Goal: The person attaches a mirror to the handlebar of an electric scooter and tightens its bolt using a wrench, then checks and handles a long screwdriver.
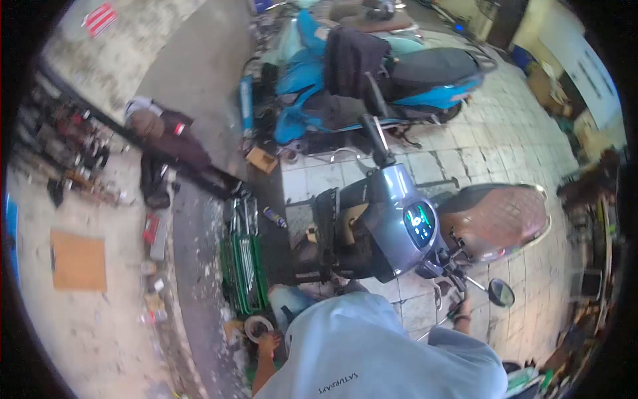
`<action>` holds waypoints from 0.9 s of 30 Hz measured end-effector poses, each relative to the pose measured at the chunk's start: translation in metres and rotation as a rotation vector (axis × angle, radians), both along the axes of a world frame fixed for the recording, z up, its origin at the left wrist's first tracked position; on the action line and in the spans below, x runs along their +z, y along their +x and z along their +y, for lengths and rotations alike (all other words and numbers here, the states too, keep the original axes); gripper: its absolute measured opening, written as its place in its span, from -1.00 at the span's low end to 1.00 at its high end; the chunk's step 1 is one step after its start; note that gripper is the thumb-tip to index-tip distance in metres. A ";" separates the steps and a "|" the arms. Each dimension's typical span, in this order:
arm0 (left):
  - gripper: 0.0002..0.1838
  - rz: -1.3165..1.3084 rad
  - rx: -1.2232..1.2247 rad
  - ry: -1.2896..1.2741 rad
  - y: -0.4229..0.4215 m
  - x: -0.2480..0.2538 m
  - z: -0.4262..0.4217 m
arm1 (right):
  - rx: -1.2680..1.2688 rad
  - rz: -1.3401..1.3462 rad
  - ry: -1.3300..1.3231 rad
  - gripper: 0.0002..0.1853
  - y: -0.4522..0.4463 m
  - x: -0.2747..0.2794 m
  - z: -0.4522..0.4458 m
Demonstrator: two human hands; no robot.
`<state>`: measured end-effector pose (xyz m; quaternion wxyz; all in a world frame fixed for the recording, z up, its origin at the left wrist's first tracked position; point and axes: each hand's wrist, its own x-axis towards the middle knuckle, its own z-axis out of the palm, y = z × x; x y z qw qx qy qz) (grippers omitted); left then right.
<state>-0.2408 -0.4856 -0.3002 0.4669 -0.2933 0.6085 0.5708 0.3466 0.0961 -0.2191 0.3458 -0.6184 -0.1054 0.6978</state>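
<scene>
A grey-blue scooter (392, 246) stands in front of me, its round display (420, 225) lit with green and white figures. My right hand (462, 310) is at the scooter's handlebar side, below the round mirror (501, 292). It is closed around what looks like a screwdriver (435, 327) with a dark handle and a long thin shaft. My left hand (268, 342) is low on the left, fingers bunched against the rim of a small round dish (258, 326). Whatever is between those fingers is too small to tell.
A green tool tray (242, 279) with long metal tools stands left of the scooter, near a small can (274, 217). Behind it is a blue scooter (399, 86). A person (176, 146) bends at the left. Cardboard (80, 261) lies on the floor; cluttered shelving (601, 213) lines the right.
</scene>
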 end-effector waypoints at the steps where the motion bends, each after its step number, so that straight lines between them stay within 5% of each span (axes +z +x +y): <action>1: -0.70 0.106 -0.109 -0.020 -0.040 0.004 0.010 | -0.069 -0.185 -0.009 -0.36 -0.013 0.036 0.001; 5: -0.78 0.334 -0.346 -0.222 -0.158 0.063 0.102 | 0.059 -0.406 0.026 -0.36 -0.019 0.040 0.009; 11: -0.70 0.357 -0.607 -0.112 -0.298 0.053 0.175 | -0.258 -0.529 0.102 -0.46 -0.083 0.080 -0.025; 13: -0.64 0.230 -0.839 -0.202 -0.348 0.045 0.188 | -0.175 -0.678 0.089 -0.47 -0.096 0.097 -0.049; 17: -0.60 0.202 -0.827 -0.124 -0.445 0.025 0.174 | -0.220 -0.872 0.000 -0.44 -0.132 0.124 -0.095; 19: -0.59 0.277 -0.796 -0.093 -0.504 0.014 0.177 | -0.045 -0.836 0.044 -0.48 -0.165 0.152 -0.123; 21: -0.60 0.241 -0.864 -0.206 -0.546 -0.006 0.164 | 0.172 -1.508 0.441 -0.45 -0.166 0.115 -0.148; 23: -0.63 0.137 -1.088 -0.307 -0.573 -0.017 0.158 | -0.216 -1.432 0.199 -0.44 -0.256 0.182 -0.146; 25: -0.65 -0.009 -1.420 -0.419 -0.598 -0.014 0.166 | -0.409 -1.596 0.096 -0.43 -0.269 0.168 -0.143; 27: -0.67 0.052 -1.572 -0.286 -0.610 -0.010 0.210 | -0.483 -1.445 0.000 -0.40 -0.289 0.192 -0.138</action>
